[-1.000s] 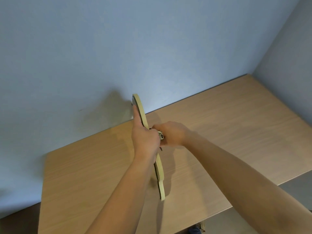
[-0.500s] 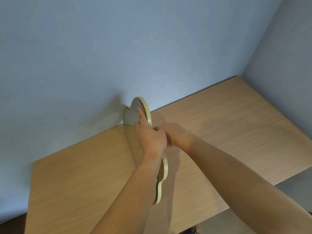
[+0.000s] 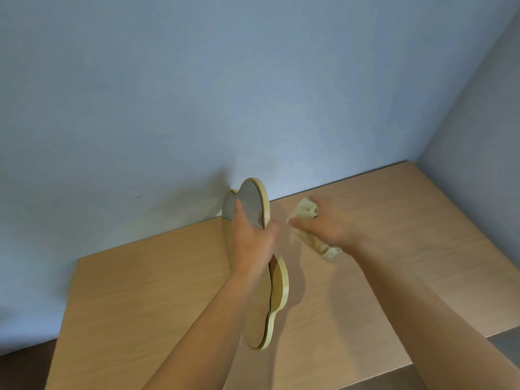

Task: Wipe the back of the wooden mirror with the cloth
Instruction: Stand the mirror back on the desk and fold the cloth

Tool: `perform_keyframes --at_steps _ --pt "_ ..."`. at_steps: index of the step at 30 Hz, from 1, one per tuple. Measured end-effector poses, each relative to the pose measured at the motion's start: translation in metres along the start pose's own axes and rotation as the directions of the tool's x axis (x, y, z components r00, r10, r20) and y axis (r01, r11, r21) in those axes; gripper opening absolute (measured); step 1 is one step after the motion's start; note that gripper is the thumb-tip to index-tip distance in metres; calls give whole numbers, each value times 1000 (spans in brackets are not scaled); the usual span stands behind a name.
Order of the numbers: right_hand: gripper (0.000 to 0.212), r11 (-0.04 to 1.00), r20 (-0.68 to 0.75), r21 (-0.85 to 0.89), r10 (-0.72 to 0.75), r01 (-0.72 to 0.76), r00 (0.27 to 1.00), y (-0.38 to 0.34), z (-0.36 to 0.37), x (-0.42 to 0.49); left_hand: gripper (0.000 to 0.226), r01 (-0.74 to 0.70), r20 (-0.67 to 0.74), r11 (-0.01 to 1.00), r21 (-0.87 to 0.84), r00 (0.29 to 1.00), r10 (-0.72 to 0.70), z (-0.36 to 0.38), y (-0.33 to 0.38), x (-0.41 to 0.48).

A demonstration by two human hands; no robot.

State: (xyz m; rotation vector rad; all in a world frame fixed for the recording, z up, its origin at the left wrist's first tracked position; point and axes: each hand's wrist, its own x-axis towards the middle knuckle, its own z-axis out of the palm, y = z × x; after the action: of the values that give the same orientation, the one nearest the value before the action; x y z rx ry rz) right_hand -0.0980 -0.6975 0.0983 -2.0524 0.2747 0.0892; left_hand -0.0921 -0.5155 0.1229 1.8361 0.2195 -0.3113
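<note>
A wavy-edged wooden mirror (image 3: 278,288) stands nearly on edge above the table, its glass face turned left and its wooden back turned right. My left hand (image 3: 251,240) grips it around the middle, fingers flat on the glass. My right hand (image 3: 323,223) holds a crumpled pale cloth (image 3: 312,237) just right of the mirror, a short gap away from its back. Most of the wooden back is hidden from this angle.
The light wooden table (image 3: 422,226) fills the lower view, pushed into a corner of blue-grey walls (image 3: 197,94). Its front edge runs along the bottom right, with the floor below.
The mirror has turned from edge-on so its glass face shows on the left. My right hand with the cloth has pulled away to the right, off the mirror's back.
</note>
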Motion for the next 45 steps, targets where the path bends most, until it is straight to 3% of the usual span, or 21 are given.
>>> perform_keyframes --at_steps 3,5,8,11,15,17,23,28,36,40,45 --pt "28 936 -74 351 7 19 997 -56 -25 -18 63 -12 -1 987 -158 1000 12 -32 20 -8" --pt "19 809 -41 585 -35 52 999 -101 -23 -28 38 11 68 944 -329 998 12 -55 36 -15" --pt "8 630 34 777 -62 13 997 -162 7 -34 44 63 184 851 -521 982 40 -93 56 -30" --pt "13 530 162 841 -55 -109 985 -210 55 -38 47 -17 163 838 -546 979 126 -136 64 -41" --pt "14 611 223 779 -56 -143 973 -246 127 -39 22 -154 8 886 -438 985 174 -202 49 -43" --pt "19 672 248 728 -69 -138 966 -259 164 -37 20 -161 -64 895 -415 987 148 -239 31 -38" --pt "27 815 383 554 -70 -168 921 -279 280 -16 18 -38 -87 886 -462 996 -3 -351 -39 -10" --pt "22 811 537 484 23 -330 843 -274 372 20 17 71 -37 844 -532 994 -107 -428 -101 36" --pt "8 906 438 292 159 -307 885 -232 500 86 25 255 -56 780 -572 936 -348 -467 -205 121" --pt "12 929 387 206 213 -309 897 -198 542 114 9 292 -146 880 -375 919 -367 -468 -245 162" --pt "24 974 303 12 211 -225 929 -179 576 134 20 262 -292 964 -36 920 -261 -465 -272 186"
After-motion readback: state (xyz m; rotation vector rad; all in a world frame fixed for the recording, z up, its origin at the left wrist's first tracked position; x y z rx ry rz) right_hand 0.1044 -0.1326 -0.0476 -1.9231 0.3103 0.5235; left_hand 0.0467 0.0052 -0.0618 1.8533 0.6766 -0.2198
